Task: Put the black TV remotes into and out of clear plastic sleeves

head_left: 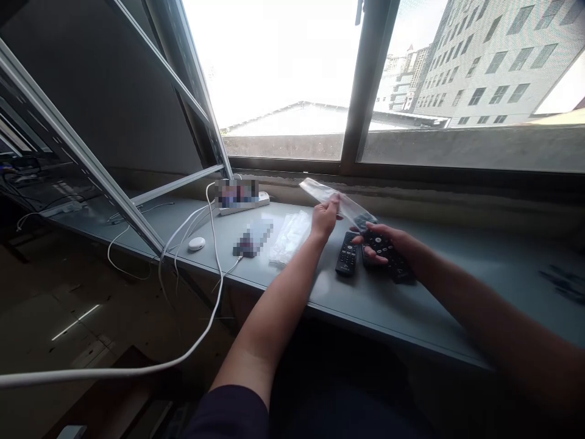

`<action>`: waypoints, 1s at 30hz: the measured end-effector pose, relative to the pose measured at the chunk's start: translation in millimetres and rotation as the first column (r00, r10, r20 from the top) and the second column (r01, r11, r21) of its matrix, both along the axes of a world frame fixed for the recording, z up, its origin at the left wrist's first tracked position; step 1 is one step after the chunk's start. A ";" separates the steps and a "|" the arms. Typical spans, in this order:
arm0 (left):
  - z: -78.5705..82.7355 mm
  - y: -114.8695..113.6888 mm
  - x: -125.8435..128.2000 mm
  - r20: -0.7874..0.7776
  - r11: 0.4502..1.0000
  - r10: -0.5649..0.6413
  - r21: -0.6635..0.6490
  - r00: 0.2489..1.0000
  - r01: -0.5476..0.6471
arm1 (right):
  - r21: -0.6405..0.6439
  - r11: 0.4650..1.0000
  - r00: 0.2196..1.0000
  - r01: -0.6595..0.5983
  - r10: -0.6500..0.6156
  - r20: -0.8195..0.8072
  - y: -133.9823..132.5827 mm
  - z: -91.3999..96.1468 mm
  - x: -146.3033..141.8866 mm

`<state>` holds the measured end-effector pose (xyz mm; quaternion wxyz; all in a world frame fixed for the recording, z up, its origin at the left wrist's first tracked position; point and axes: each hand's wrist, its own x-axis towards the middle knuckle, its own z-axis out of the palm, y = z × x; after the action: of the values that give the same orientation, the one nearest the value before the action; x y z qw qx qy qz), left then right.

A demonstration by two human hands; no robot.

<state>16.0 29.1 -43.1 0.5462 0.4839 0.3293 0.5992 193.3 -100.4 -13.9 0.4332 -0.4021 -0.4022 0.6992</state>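
Note:
My left hand [325, 216] is closed on a long, clear plastic bag [315, 190], held tilted above the table. The bag's lower end meets the top of a black remote control [387, 251], which my right hand [397, 241] grips with the thumb above and the fingers beneath. Whether the remote's tip is inside the bag I cannot tell for sure. Just left of my right hand, another black remote control [346, 255] lies face up on the table. A further dark remote shows partly behind my right fingers. Left of my left forearm is a pile of clear plastic bags [290, 236].
On the grey table [457, 268] are a round white object [196, 244], a blurred-out device [249, 242] with a cable and a white power strip [247, 204]. A white cable [214, 305] hangs across the front edge. A metal frame [105, 177] slants at left; a window stands behind.

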 end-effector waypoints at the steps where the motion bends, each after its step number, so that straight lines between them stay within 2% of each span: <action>1: 1.1 1.4 -3.3 0.024 0.995 0.096 0.001 0.995 -0.096 | 0.011 1.000 1.000 0.019 -0.019 -0.003 0.4 -0.2 0.2; 4: 3.7 1.6 -11.8 0.054 0.958 0.283 -0.066 0.958 -0.279 | -0.006 0.992 0.992 0.125 -0.125 -0.016 0.0 2.5 -2.0; 7: 5.3 -1.2 -14.2 0.052 0.945 0.311 -0.125 0.949 -0.303 | 0.005 0.955 0.954 0.297 -0.297 -0.035 -0.5 7.0 -5.8; 10: 5.3 -3.2 -11.1 0.056 0.964 0.237 -0.142 0.970 -0.227 | 0.034 0.934 0.934 0.356 -0.354 -0.043 -0.7 9.5 -7.6; 15: 5.5 -7.4 -3.3 0.147 0.986 -0.064 -0.145 0.987 0.086 | 0.024 0.973 0.972 0.229 -0.228 -0.061 -2.2 7.8 -7.1; 19: 11.6 -14.9 -0.3 0.235 0.965 -0.190 -0.136 0.953 0.226 | 0.013 0.975 0.974 0.222 -0.221 -0.056 -3.3 5.7 -7.4; 26: 14.8 -17.0 -3.1 0.249 0.943 -0.248 -0.161 0.936 0.292 | -0.011 0.970 0.969 0.244 -0.245 -0.028 -4.2 11.2 -5.0; 28: 13.4 -14.4 -5.2 0.233 0.957 -0.200 -0.163 0.952 0.241 | 0.001 0.967 0.966 0.256 -0.256 -0.016 -4.1 12.3 -3.3; 30: 13.0 -11.0 -8.4 0.219 0.972 -0.101 -0.184 0.970 0.143 | 0.039 0.965 0.966 0.260 -0.260 -0.003 -3.8 12.4 -2.0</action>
<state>7.6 18.1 -30.1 0.6592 0.3811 0.2980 0.5757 191.3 -104.3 -1.5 0.5284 -0.4435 -0.3603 0.6279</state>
